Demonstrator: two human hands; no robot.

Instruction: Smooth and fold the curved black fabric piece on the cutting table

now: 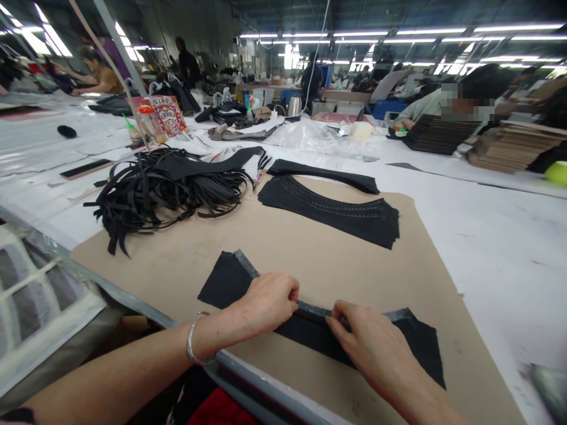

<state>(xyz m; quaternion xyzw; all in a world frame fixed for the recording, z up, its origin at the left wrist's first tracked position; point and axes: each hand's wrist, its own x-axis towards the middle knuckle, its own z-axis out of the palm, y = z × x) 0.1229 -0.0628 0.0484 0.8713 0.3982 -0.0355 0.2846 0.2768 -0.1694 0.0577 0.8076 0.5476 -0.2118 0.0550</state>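
Note:
A curved black fabric piece (221, 280) with a grey folded edge lies on a brown cardboard sheet (310, 254) near the table's front edge. My left hand (268, 301) has its fingers curled, pinching the grey edge near the middle. My right hand (367, 345) rests on the same piece just to the right, fingertips pressed on the fold. Both hands are closed on the fabric. A silver bracelet sits on my left wrist.
A stack of similar curved black pieces (336, 209) lies further back on the cardboard. A tangle of black strips (163, 189) sits to the left. Bags, a kettle (295, 106) and stacked boards (514, 144) lie beyond. Other people work at the far tables.

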